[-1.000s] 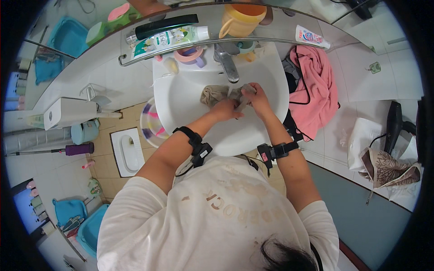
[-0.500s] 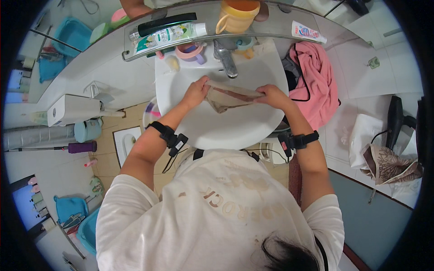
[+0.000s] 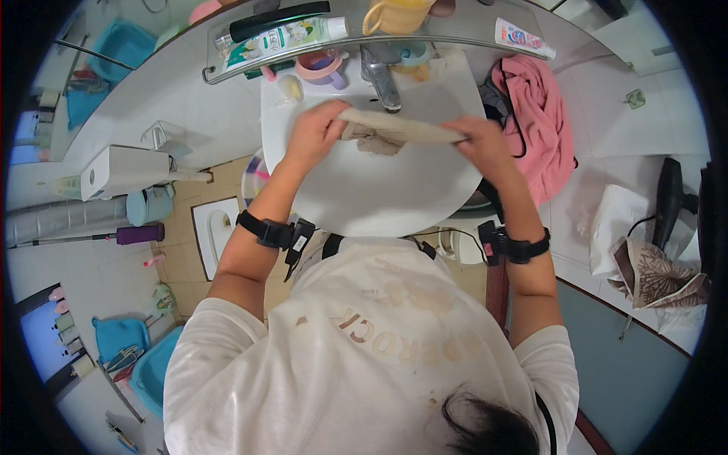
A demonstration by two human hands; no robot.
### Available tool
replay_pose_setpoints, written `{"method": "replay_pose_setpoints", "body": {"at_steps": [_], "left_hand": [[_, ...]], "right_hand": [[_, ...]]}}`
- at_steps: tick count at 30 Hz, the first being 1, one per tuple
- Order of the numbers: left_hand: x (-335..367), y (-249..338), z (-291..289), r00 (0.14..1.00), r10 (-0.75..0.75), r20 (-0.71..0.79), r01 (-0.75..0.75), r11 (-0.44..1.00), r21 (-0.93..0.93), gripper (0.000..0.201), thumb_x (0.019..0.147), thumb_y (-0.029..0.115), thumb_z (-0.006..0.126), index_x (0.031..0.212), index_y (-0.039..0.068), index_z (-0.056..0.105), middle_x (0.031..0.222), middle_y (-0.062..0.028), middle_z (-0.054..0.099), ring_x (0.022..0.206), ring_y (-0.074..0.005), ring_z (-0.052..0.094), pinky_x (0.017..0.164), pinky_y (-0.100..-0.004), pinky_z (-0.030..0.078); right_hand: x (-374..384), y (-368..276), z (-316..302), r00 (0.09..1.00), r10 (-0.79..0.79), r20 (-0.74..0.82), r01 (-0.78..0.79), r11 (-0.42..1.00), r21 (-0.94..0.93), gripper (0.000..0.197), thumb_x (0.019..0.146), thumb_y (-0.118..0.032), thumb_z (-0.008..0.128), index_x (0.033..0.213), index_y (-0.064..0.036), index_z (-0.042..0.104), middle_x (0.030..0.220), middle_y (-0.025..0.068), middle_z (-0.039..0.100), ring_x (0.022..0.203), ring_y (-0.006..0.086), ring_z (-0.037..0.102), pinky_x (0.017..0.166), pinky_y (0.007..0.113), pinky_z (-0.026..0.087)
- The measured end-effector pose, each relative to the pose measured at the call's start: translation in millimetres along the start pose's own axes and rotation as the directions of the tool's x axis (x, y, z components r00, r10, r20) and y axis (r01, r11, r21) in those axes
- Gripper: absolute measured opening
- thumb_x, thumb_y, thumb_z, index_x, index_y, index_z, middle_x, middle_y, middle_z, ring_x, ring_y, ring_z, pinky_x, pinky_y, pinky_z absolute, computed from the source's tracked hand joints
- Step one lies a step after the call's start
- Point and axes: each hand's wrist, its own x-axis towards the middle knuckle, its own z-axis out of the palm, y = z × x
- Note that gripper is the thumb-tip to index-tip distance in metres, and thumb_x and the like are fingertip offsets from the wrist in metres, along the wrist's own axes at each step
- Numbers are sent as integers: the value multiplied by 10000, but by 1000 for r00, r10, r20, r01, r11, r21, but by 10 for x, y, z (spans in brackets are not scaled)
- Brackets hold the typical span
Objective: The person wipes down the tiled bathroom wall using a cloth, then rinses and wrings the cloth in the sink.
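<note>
Over the white washbasin point(image 3: 379, 201), a small beige cloth item point(image 3: 402, 130) is stretched sideways between my two hands. Its upper edge looks like a band pulled taut, while a bunched part hangs below; I cannot tell which kind of garment or cloth it is. My left hand point(image 3: 312, 135) grips one end with its fingers closed. At the other end my right hand point(image 3: 485, 148) pinches the edge. Just beyond the cloth stands the metal tap point(image 3: 385, 83), and no running water shows. A bar of soap point(image 3: 290, 89) lies on the basin's far left rim.
A glass shelf point(image 3: 284, 61) above the basin carries toothpaste tubes and a yellow cup point(image 3: 398, 17). Pink and blue cups point(image 3: 320, 70) flank the tap. A pink cloth point(image 3: 535, 121) hangs at the right; a black hair dryer point(image 3: 666, 201) lies farther right.
Both hands have lifted and spread slightly apart, pulling the cloth tauter. Its open side, which showed before, is now turned away, and the view has shifted a little.
</note>
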Motion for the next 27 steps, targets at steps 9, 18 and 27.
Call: {"method": "replay_pose_setpoints", "body": {"at_steps": [9, 18, 27], "left_hand": [[-501, -690, 424, 542, -381, 749, 145, 920, 363, 499, 630, 147, 651, 1071, 77, 427, 881, -167, 581, 859, -331, 542, 724, -394, 421], [-36, -946, 833, 817, -440, 372, 272, 863, 425, 339, 701, 134, 581, 1008, 58, 459, 868, -188, 564, 850, -351, 533, 743, -405, 418], [-108, -1419, 1249, 867, -454, 204, 422, 888, 181, 227, 807, 216, 473, 839, 3, 544, 763, -130, 564, 692, -257, 547, 677, -311, 431]], "right_hand": [[-388, 568, 1011, 689, 500, 525, -548, 833, -74, 421, 786, -385, 508, 677, 14, 589, 616, 181, 542, 604, 331, 507, 566, 374, 390], [11, 1082, 1295, 783, 617, 78, -618, 786, -5, 362, 789, -377, 507, 841, -39, 627, 798, 186, 601, 744, 321, 582, 663, 373, 447], [179, 713, 1362, 709, 657, 257, -659, 486, 574, 207, 743, -181, 579, 901, -48, 597, 724, 5, 564, 624, 64, 478, 534, 202, 394]]}}
